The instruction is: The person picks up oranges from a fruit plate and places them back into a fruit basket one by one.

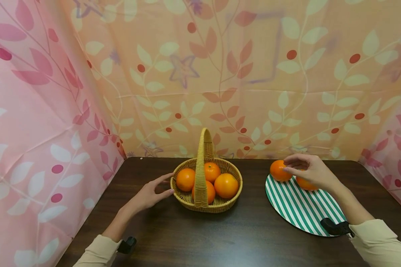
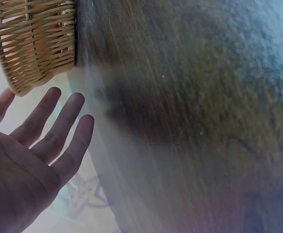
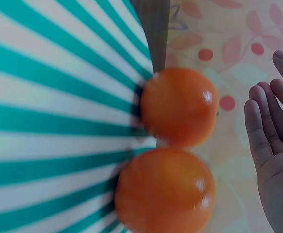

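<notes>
On the dark table (image 1: 237, 237), a striped mat (image 1: 302, 209) lies right of the basket (image 1: 212, 208). The left hand (image 1: 148, 194), fingers loosely spread, touches the basket's side; I see the right hand (image 1: 312, 171), grasping nothing, hover nearer, above two oranges (image 1: 278, 170), one just left of its fingertips.

Dark wooden table (image 1: 234, 237): one;
Yellow woven wicker basket (image 1: 214, 210): one;
Flat green-and-white striped mat (image 1: 297, 207): one;
Round glossy orange fruits (image 1: 226, 185): six; four inside the basket rim, two at the mat's far edge;
Bare left hand (image 1: 149, 193), bare right hand (image 1: 309, 170): two
</notes>
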A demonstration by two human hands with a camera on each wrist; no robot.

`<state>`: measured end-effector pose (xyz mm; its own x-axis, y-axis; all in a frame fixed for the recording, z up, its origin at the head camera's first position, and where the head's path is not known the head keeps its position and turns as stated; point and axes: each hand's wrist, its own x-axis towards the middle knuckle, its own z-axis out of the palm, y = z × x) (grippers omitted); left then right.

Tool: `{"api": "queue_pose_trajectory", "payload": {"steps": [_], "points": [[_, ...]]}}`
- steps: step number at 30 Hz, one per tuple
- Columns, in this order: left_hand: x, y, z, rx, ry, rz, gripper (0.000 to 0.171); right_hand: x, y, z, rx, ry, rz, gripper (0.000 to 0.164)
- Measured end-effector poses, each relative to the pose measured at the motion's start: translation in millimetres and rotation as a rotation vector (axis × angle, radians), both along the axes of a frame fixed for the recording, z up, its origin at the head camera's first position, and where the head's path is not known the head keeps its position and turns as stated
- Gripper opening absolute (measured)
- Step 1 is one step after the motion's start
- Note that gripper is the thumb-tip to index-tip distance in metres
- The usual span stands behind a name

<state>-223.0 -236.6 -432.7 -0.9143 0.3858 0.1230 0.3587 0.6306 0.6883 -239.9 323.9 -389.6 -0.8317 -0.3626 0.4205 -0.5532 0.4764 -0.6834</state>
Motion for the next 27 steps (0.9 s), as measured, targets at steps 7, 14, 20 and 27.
{"api": "queue_pose_trajectory", "payload": {"steps": [7,14,20,27], "points": [[0.1,-1,-0.4,-0.002,-0.016,0.01,0.066,3.9,24,-0.1,0.037,0.008,-0.058,0.022],[-0.4,-1,-1.1,0.0,-0.012,0.01,0.066,7.4,49,-0.1,0.023,-0.034,-0.155,0.025],[1.9,1,1.2,0.004,-0.024,0.016,0.067,8.1,70,-6.3,0.042,-0.037,-0.215,0.028],[3.2,2,3.6,-0.003,-0.027,0.027,0.066,8.8,86,-16.4,0.067,-0.115,-0.213,0.047]]}}
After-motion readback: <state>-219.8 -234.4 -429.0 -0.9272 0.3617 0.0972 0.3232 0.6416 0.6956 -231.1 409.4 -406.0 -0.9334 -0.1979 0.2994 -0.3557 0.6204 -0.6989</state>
